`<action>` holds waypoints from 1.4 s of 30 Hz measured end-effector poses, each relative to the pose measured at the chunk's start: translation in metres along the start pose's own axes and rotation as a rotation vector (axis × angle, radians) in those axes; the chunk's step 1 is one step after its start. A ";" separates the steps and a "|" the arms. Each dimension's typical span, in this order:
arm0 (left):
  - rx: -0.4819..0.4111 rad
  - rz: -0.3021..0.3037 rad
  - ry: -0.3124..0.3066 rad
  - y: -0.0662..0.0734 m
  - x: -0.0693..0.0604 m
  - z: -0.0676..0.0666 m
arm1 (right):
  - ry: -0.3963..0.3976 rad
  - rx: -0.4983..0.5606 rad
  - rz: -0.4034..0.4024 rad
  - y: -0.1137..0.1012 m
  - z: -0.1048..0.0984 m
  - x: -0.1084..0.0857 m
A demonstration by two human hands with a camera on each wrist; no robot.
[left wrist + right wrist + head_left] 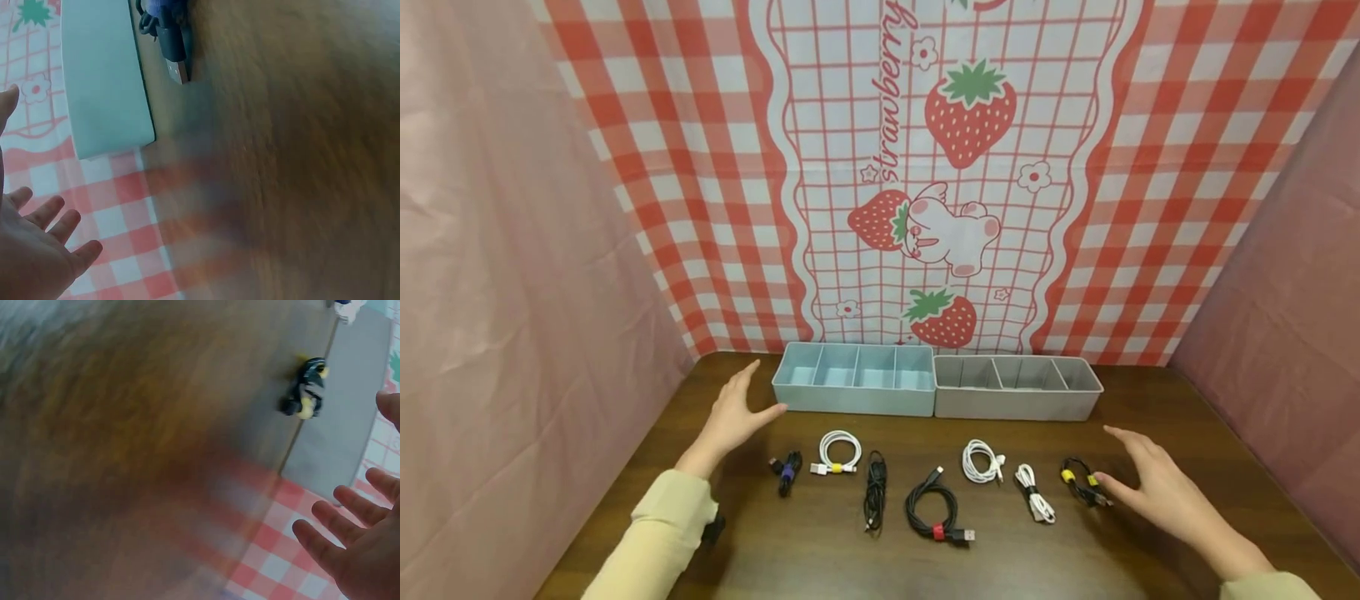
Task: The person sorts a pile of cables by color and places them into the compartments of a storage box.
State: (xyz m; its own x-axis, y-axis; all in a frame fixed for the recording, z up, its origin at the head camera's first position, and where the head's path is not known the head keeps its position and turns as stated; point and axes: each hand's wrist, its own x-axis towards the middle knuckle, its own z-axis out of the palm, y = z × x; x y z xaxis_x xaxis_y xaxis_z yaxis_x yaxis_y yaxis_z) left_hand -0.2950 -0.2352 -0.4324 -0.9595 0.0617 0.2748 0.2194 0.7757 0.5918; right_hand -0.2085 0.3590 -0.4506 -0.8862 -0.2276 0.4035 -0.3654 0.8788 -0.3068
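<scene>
My left hand (734, 417) hovers left of the blue divided box (853, 401), fingers spread and holding nothing. Nearest to it lies a small black cable with a purple tie (787, 473), its USB plug showing in the left wrist view. My right hand (1157, 483), also spread and holding nothing, is beside a black cable with yellow ties (1081, 481). Between the hands lie a white cable with a yellow tie (838, 452), a black bundled cable (875, 492), a black coiled cable with a red tie (932, 507), a white coiled cable (980, 462) and a white bundled cable (1034, 495).
A grey divided box (1018, 406) stands against the blue one at the back of the brown wooden table (820, 558). Behind them hangs a red checked strawberry cloth (715, 167). Pink cloth (512, 292) hangs at both sides.
</scene>
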 end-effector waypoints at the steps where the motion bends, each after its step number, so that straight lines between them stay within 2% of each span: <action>1: -0.022 -0.007 -0.001 -0.002 0.004 0.001 | -0.003 -0.001 -0.010 0.001 0.002 0.000; 5: -0.083 -0.022 -0.023 -0.006 0.016 0.008 | -0.048 -0.003 -0.010 0.005 0.009 -0.001; 13: -0.130 -0.039 -0.042 -0.013 0.034 0.020 | -0.160 -0.007 -0.007 0.006 0.014 -0.001; 23: -0.158 -0.098 -0.070 -0.019 0.047 0.027 | -0.189 -0.047 -0.030 0.010 0.018 -0.002; 29: -0.153 -0.104 -0.067 -0.020 0.051 0.030 | -0.213 -0.074 -0.036 0.012 0.016 -0.003; 33: -0.144 -0.108 -0.072 -0.020 0.053 0.032 | -0.181 -0.098 -0.084 0.008 0.019 -0.004; 42: -0.130 -0.102 -0.095 -0.022 0.055 0.034 | -0.059 -0.129 -0.260 -0.018 0.028 0.000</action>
State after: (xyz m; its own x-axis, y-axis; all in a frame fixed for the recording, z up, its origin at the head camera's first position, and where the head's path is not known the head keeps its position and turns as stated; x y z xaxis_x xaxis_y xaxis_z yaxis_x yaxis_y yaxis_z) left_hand -0.3587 -0.2274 -0.4555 -0.9890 0.0505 0.1389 0.1348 0.6940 0.7073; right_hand -0.2099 0.3316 -0.4694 -0.7837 -0.4731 0.4025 -0.5470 0.8327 -0.0863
